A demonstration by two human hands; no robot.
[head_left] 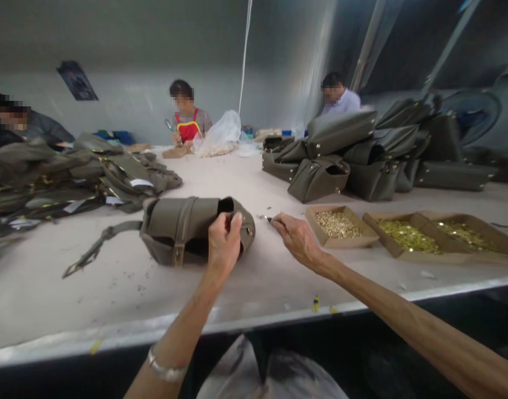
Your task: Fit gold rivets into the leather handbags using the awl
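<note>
My left hand (224,242) grips the top edge of an olive-grey leather handbag (183,230), which lies on its side on the table. The bag's strap (102,239) trails away to the left, with a metal buckle at its end. To the right of the bag, my right hand (297,240) pinches a small metal tool (265,219) between thumb and fingers. Its thin tip points toward the bag and is apart from it. Nearest that hand is a cardboard tray of small brass-coloured fittings (337,225).
Two more cardboard trays of gold-coloured fittings (407,235) stand to the right. Finished olive bags (340,149) are stacked at the back right, and a heap of bag parts (79,180) lies at the left. Co-workers (187,113) sit beyond. The table's near edge (204,327) runs below my arms.
</note>
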